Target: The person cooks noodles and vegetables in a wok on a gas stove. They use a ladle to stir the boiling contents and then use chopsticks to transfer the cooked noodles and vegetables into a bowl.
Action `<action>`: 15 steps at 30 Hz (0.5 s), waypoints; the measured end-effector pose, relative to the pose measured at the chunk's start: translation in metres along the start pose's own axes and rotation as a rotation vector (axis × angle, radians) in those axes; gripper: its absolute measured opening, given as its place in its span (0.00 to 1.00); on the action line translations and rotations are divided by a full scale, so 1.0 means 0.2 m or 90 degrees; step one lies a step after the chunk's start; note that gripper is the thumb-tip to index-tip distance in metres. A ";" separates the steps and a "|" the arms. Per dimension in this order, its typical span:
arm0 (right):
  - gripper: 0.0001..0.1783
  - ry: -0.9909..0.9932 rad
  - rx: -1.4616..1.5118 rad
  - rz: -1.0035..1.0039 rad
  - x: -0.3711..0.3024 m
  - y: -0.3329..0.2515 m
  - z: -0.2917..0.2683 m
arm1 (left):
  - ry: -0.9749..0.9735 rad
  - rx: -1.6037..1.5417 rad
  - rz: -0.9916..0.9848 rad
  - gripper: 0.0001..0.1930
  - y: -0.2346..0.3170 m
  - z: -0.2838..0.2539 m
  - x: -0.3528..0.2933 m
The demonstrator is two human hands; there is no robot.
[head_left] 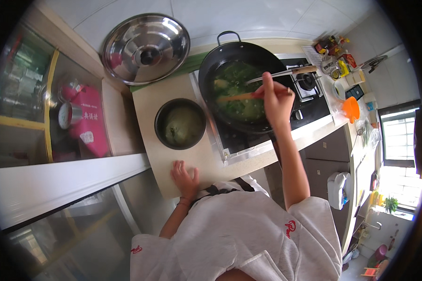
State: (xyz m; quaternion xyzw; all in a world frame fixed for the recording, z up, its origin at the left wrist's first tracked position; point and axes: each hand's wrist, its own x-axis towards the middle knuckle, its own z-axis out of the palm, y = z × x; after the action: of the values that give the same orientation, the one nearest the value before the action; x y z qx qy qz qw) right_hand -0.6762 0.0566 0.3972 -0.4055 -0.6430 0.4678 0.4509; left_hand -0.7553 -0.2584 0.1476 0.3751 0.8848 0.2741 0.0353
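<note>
My right hand (277, 104) is closed around wooden chopsticks (237, 97), whose tips dip into a black wok (210, 70) of greenish soup with leafy greens (239, 75). A metal utensil with a wooden handle (304, 70) leans across the wok's right rim, its lower end in the soup. Flat on the counter, fingers spread, my left hand (185, 180) holds nothing. Just beyond it stands a dark round bowl (157, 129) with cloudy pale-green liquid, apart from my fingers.
A large steel lid (126, 47) leans against the wall at the far left. The wok sits on a black gas stove (321, 110) with a second burner (307, 82) to the right. Bottles, jars and an orange container (350, 110) crowd the right counter. A glass-fronted cabinet (23, 89) borders the left.
</note>
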 end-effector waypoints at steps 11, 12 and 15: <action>0.15 -0.203 -0.166 -0.080 0.09 0.42 -0.22 | -0.017 -0.022 0.072 0.28 -0.06 -0.03 0.00; 0.15 -0.239 -0.184 -0.144 0.11 0.42 -0.25 | -0.006 0.004 0.066 0.28 -0.05 -0.02 -0.01; 0.18 -0.311 -0.254 -0.302 0.22 0.36 -0.33 | 0.016 0.049 0.059 0.28 -0.03 0.01 -0.01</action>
State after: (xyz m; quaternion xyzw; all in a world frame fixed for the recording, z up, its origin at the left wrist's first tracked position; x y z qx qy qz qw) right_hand -0.6180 0.1300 0.3475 -0.2015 -0.8856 0.2992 0.2926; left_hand -0.7567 -0.2626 0.1427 0.4132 0.8767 0.2462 -0.0029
